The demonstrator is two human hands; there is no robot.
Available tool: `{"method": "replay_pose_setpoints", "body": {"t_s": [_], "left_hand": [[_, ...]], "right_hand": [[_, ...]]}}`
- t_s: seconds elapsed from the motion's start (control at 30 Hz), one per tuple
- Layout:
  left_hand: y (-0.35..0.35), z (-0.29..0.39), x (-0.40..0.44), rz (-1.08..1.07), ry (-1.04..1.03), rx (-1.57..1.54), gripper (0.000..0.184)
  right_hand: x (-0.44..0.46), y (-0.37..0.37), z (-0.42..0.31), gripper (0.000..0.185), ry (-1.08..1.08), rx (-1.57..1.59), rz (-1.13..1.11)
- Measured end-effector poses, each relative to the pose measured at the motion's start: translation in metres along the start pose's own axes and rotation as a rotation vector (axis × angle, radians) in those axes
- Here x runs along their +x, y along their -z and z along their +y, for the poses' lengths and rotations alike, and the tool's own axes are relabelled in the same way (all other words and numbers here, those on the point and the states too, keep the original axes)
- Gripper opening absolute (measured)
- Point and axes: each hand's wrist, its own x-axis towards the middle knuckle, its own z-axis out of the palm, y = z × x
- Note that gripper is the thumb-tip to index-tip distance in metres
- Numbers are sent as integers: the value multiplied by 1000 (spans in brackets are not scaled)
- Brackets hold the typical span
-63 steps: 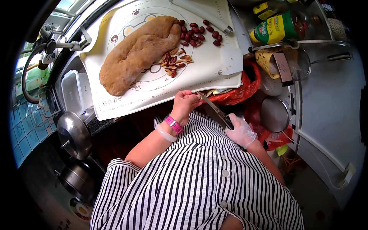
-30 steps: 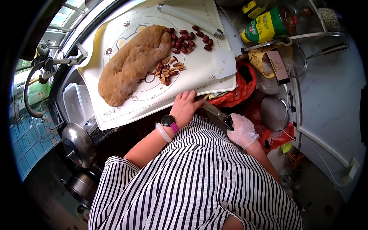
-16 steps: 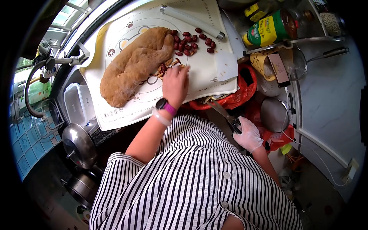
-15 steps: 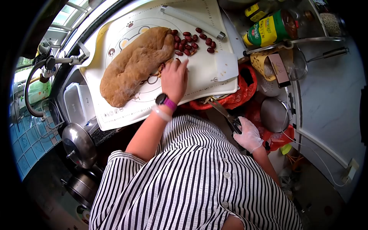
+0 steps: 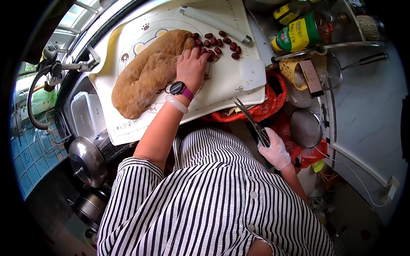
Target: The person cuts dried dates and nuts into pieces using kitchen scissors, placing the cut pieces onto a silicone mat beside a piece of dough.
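Note:
A long slab of brown dough (image 5: 149, 72) lies on the white printed kneading mat (image 5: 232, 91). Several red dates (image 5: 220, 42) are scattered beside its upper end. My bare left hand (image 5: 191, 68), with a watch and bracelet on the wrist, reaches over the near dates. Its fingers curl down onto them, so the fingertips and what lies beneath are partly hidden. Off the mat's near edge, my right hand (image 5: 275, 149), in a clear plastic glove, grips the handles of scissors (image 5: 253, 121). The slightly parted blades point up and left, toward the mat.
A white rolling pin (image 5: 215, 24) lies along the mat's far side. A red plastic bag (image 5: 273, 99) sits below the mat edge. Bottles (image 5: 301, 32) and a yellow basket (image 5: 290, 70) stand right; a clear container (image 5: 87, 115) and pot lid (image 5: 87, 160) are left.
My left hand has moved forward from beside the dough onto the near dates. The scissors have lifted away from the red bag, their blades showing more fully.

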Motion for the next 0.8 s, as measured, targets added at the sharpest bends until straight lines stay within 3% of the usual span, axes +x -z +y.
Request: {"method": "replay_pose_setpoints", "body": {"t_s": [0.2, 0.3, 0.33, 0.4, 0.43, 0.5, 0.8], "left_hand": [[5, 8, -7, 4, 16, -111, 17], [17, 28, -24, -13, 507, -746, 20], [18, 33, -31, -93, 737, -1039, 21], [28, 39, -48, -191, 993, -1509, 18], [33, 42, -54, -186, 996, -1507, 18], [42, 47, -65, -251, 1275, -1823, 13], [49, 40, -95, -168, 1241, -1696, 15]], "right_hand": [[6, -5, -2, 51, 55, 21, 13], [12, -11, -9, 53, -17, 125, 12], [18, -17, -8, 54, 8, 98, 59], [29, -23, -20, 55, 36, 71, 103], [35, -22, -35, 55, 95, 39, 127], [47, -26, -48, 58, 217, -34, 146], [69, -37, -75, 65, 242, -135, -47]]}}
